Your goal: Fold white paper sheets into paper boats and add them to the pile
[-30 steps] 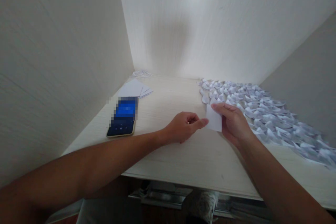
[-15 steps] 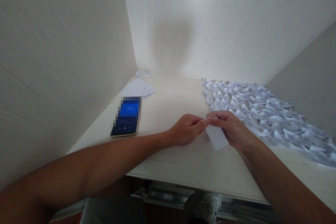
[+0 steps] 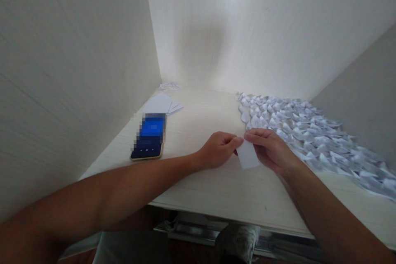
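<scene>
A small white piece of paper (image 3: 248, 156) hangs between my hands over the table, its lower edge pointing toward me. My left hand (image 3: 219, 149) pinches its upper left corner between thumb and fingers. With thumb and index finger, my right hand (image 3: 269, 147) grips the upper right edge. Both hands are closed, and their thumbs are a little apart along the top of the paper. To the right and behind my right hand lie many folded white paper pieces (image 3: 297, 121), spread in overlapping rows.
On the left of the pale table (image 3: 198, 111) lies a phone (image 3: 148, 136) with its screen lit. Behind it are flat white paper sheets (image 3: 159, 102), and thin paper scraps (image 3: 170, 86) sit in the back corner. Panels rise at the left, back and right.
My hands have drawn slightly apart along the paper's top edge. The paper has turned, its lower end swinging left and now hanging straighter.
</scene>
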Demonstrator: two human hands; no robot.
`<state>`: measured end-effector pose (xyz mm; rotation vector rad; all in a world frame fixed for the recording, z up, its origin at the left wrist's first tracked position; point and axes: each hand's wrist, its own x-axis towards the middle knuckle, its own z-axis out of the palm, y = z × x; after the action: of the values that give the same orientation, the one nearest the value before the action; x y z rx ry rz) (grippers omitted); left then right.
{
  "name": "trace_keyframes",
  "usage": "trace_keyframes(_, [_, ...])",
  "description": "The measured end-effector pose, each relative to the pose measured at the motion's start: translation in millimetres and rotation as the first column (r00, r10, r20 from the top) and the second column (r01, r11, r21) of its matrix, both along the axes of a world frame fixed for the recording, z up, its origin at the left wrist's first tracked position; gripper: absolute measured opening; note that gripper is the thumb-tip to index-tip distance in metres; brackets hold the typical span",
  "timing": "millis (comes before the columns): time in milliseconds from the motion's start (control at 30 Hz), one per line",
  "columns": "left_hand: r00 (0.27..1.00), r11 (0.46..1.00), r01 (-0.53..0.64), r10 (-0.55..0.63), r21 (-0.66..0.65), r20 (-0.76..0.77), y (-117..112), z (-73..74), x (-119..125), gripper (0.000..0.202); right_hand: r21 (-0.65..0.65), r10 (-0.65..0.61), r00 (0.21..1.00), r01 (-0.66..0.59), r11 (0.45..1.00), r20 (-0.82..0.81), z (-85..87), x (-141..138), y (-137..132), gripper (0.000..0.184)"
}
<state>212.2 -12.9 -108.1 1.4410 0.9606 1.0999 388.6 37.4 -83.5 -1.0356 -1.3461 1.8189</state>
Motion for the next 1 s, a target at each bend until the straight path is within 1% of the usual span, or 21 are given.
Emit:
trace_keyframes(67, [1.0, 1.0, 0.017, -0.017, -0.018, -0.011, 0.1, 0.4, -0.2, 0.038, 0.018, -0.027, 1.0, 0.027, 0.999, -0.002, -0.7, -0.5, 0.3, 0.036])
trace_keyframes(133, [0.999, 0.998, 0.006, -0.009, -0.067, -0.034, 0.0, 1.4, -1.0, 0.041, 0.041, -0.056, 0.998, 0.057, 0.998, -0.01, -1.3, -0.7, 1.0, 0.035])
trace_keyframes(200, [0.997, 0.996, 0.012, -0.018, -0.083, -0.073, -0.1, 2.5, -2.3, 0.044, 0.084, -0.098, 0.995, 0.1, 0.991, -0.026, -1.9, -0.5, 2.3, 0.035])
trace_keyframes(333, [0.983, 0.997, 0.073, -0.066, 0.032, -0.17, -0.3, 5.4, -4.7, 0.044, 0.167, -0.165, 0.986, 0.169, 0.971, -0.039, -2.4, 0.1, 5.2, 0.034])
trace_keyframes(433, [0.977, 0.995, 0.078, -0.066, 0.055, -0.203, -0.6, 8.2, -5.4, 0.042, 0.175, -0.167, 0.985, 0.173, 0.969, -0.049, -2.1, -0.1, 5.1, 0.032])
trace_keyframes(533, [0.982, 0.997, 0.075, -0.071, 0.013, -0.177, -1.0, 9.8, -5.2, 0.042, 0.169, -0.166, 0.985, 0.171, 0.971, -0.049, -1.2, -0.6, 3.3, 0.029])
trace_keyframes(600, [0.985, 0.995, 0.083, -0.089, -0.049, -0.15, -1.0, 10.1, -5.0, 0.041, 0.169, -0.163, 0.986, 0.168, 0.971, -0.044, -0.8, -0.6, 2.5, 0.027])
trace_keyframes(667, [0.985, 0.988, 0.108, -0.121, -0.114, -0.122, -0.8, 10.6, -5.0, 0.039, 0.17, -0.16, 0.986, 0.166, 0.971, -0.05, -0.7, -0.4, 2.5, 0.027])
trace_keyframes(733, [0.983, 0.979, 0.139, -0.155, -0.15, -0.1, -0.5, 11.6, -5.4, 0.037, 0.17, -0.169, 0.983, 0.178, 0.969, -0.066, -0.6, -0.1, 3.0, 0.027])
trace_keyframes(867, [0.976, 0.972, 0.178, -0.195, -0.151, -0.1, -1.4, 15.1, -6.4, 0.034, 0.179, -0.221, 0.97, 0.237, 0.955, -0.104, 1.4, 0.2, 3.0, 0.027])
trace_keyframes(1000, [0.976, 0.968, 0.192, -0.206, -0.163, -0.071, -3.2, 18.1, -5.6, 0.035, 0.168, -0.219, 0.969, 0.236, 0.957, -0.115, 4.2, 0.1, 1.4, 0.029])
